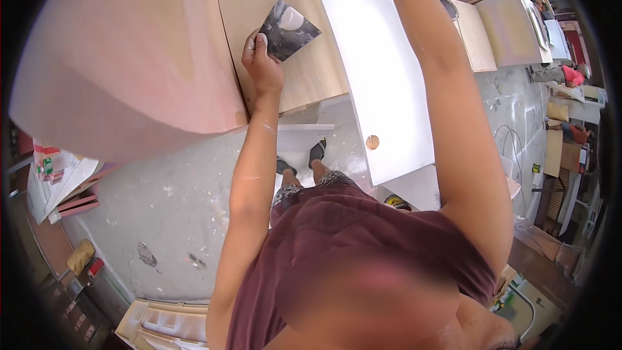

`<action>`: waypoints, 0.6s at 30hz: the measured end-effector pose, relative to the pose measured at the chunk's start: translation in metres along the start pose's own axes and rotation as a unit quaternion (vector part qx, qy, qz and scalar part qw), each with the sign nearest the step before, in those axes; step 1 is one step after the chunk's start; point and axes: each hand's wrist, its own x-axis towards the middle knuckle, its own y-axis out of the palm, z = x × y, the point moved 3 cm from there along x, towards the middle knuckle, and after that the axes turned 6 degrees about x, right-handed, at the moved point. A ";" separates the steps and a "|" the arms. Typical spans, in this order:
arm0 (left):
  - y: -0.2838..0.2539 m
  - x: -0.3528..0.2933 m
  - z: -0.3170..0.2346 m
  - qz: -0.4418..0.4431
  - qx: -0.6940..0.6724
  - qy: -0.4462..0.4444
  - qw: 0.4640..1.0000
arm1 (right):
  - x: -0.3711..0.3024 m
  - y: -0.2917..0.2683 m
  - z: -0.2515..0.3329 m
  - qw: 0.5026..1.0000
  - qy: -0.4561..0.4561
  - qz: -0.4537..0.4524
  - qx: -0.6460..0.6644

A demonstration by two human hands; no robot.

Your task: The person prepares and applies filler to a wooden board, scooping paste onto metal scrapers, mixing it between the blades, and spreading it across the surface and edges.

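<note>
Speckled grey floor [175, 220] shows below; over a pale wooden panel [306, 83], the left hand [264, 70] pinches a dark square sheet [288, 37] between thumb and fingers. Excess tilt could slide its whitish blob [291, 21] onto the wood; the right hand's fingers are out of view, state untellable

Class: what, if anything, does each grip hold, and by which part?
Left grip: a dark square sheet, near its left corner. Right grip: outside the picture; cannot tell.
</note>
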 end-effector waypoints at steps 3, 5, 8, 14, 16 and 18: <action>0.001 0.003 0.002 0.010 -0.032 0.023 0.999 | 0.016 0.019 0.006 0.998 0.015 0.036 -0.043; 0.011 0.005 0.005 0.021 -0.030 0.027 0.999 | 0.007 0.025 -0.004 0.997 0.040 0.039 -0.057; -0.008 0.009 0.005 0.005 -0.018 0.037 0.999 | -0.027 0.051 0.034 0.996 0.048 -0.005 -0.076; -0.010 0.010 0.005 0.005 0.017 0.037 0.999 | -0.119 0.042 0.074 0.991 0.031 -0.014 -0.127; -0.006 0.008 0.002 0.010 0.031 0.034 0.999 | -0.109 0.026 0.069 0.995 0.022 0.029 -0.089; 0.011 0.004 0.001 0.019 0.043 0.045 0.998 | -0.075 0.007 0.030 0.996 0.026 -0.043 -0.078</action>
